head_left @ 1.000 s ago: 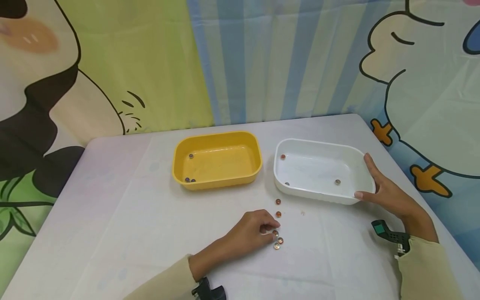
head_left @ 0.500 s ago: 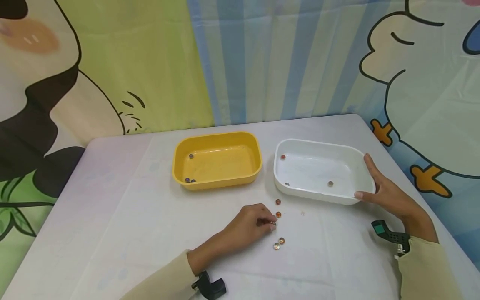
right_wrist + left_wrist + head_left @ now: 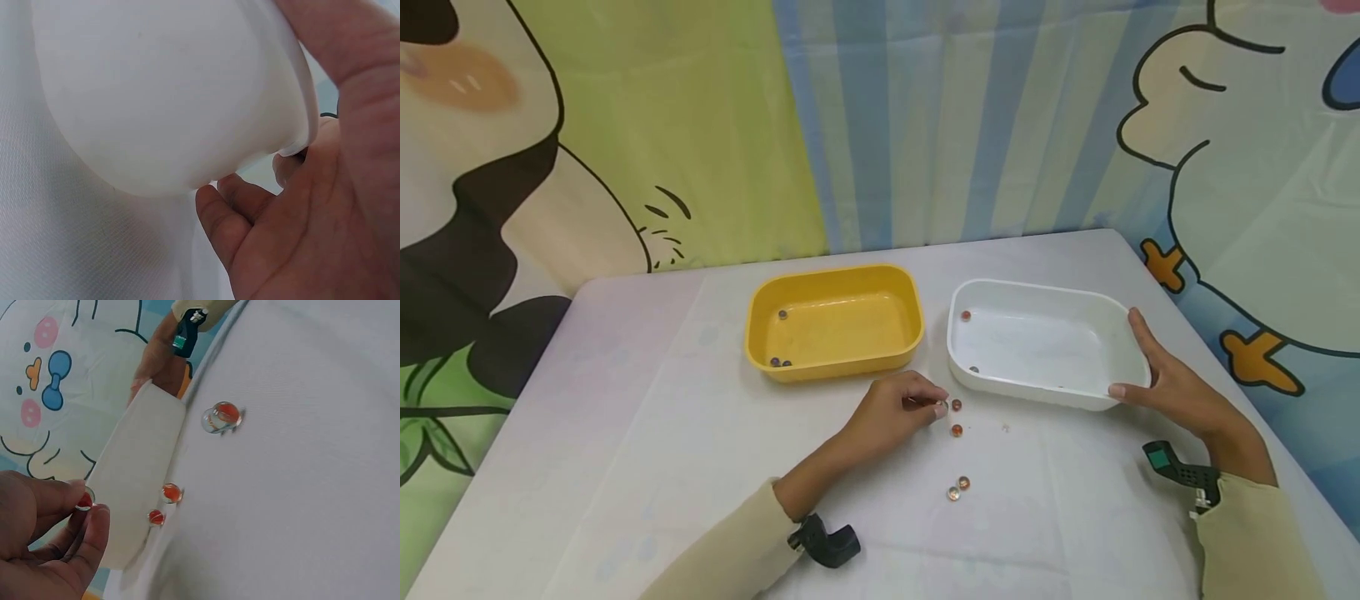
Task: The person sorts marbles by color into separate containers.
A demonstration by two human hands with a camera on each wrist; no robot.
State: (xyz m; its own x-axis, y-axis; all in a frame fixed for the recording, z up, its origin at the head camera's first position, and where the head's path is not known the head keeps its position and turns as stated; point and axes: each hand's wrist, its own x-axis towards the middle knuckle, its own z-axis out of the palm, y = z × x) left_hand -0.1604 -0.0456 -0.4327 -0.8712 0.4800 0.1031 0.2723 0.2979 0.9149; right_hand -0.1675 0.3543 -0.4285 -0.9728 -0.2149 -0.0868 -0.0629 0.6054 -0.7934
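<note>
Near the right edge of the desk [image 3: 647,417], the right grip [image 3: 1183,392] held the white tray [image 3: 1037,337]; the left grip [image 3: 891,412] pinched a marble [image 3: 85,500], probably light, hard, slippery, best taken across its middle.

red-clear marble [image 3: 85,500], left fingers [image 3: 94,534] pinching; white tray [image 3: 1037,346], right hand [image 3: 1180,383] gripping

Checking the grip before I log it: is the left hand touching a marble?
Touching. The left wrist view shows the left hand pinching a red-and-clear marble at its fingertips.
</note>
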